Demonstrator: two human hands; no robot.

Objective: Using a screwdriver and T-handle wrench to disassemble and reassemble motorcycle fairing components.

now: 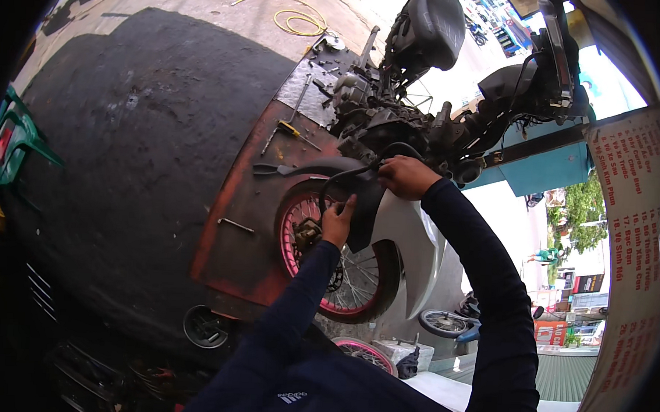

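A partly stripped motorcycle (393, 120) stands in front of me, its front wheel (349, 280) showing a pink-red rim and a brake disc. A black cable (338, 178) loops over the dark plastic panel (365, 207) above the wheel. At the low end of that loop is my left hand (336, 222), thumb up, fingers closed on the cable beside the panel. My right hand (407, 178) is closed in a pinch at the panel's upper edge; what lies between its fingertips is hidden. Below it hangs a silver-white body panel (409, 246).
The rusty red-brown work platform (232, 253) carries a yellow-handled screwdriver (289, 129), a long wrench (300, 98) and a short metal rod (236, 225). A yellow hose (301, 21) lies beyond. Green plastic chairs (20, 144) stand at left; a printed banner (626, 256) hangs at right.
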